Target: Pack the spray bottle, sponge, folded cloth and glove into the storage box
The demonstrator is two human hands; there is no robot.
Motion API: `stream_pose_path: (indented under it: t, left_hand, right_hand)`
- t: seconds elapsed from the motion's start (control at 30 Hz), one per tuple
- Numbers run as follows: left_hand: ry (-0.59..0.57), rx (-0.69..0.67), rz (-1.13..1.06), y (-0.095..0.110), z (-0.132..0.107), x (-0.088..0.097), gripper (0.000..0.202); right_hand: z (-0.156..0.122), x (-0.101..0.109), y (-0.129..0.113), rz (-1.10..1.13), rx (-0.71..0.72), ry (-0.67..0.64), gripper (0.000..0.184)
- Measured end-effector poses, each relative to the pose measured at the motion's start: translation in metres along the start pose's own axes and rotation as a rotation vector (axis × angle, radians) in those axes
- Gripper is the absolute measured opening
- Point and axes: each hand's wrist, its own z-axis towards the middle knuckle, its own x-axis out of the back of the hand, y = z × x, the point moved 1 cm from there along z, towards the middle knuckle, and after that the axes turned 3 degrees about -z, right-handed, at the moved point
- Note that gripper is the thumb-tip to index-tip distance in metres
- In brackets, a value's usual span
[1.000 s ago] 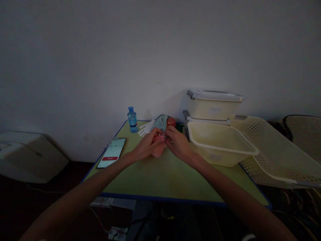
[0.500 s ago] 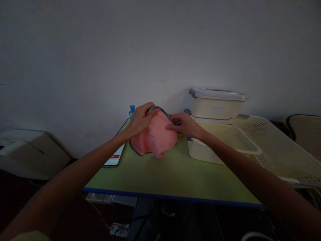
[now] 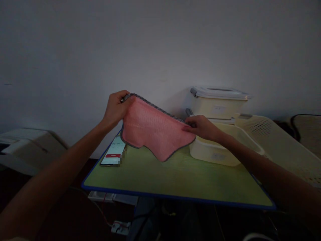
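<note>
A pink cloth (image 3: 154, 130) with a dark checked border hangs spread in the air above the green table (image 3: 175, 177). My left hand (image 3: 114, 108) is closed on its upper left corner, raised higher. My right hand (image 3: 202, 127) pinches the opposite corner, lower, just over the rim of an open cream tub (image 3: 225, 150). The cloth's bottom point dangles close to the tabletop and hides the things at the back of the table.
A phone (image 3: 114, 154) with a lit screen lies at the table's left edge. Two lidded cream boxes (image 3: 218, 102) are stacked behind the tub, and a perforated cream basket (image 3: 281, 144) stands to the right. A pale box (image 3: 22, 147) sits low on the left.
Both hands lifted the pink cloth off the table and drew apart, opening it from a bunch into a spread sheet. The left hand rose and moved left; the right moved right.
</note>
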Motion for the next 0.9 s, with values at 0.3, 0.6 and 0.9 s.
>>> stream_pose_path:
  t: [0.3,0.6,0.9]
  left_hand:
    - [-0.1,0.071,0.109,-0.016,-0.004,0.027,0.015]
    - [-0.122,0.075,0.147,-0.016,-0.009,0.033,0.017]
    - [-0.433,0.042,0.154,0.004,-0.015,0.032,0.019]
  right_hand:
    - [-0.012,0.023,0.008,-0.103,-0.008,0.07,0.04]
    - [-0.016,0.043,0.0,-0.206,0.012,0.052,0.037]
    - [-0.025,0.04,-0.005,-0.171,-0.012,0.031,0.039]
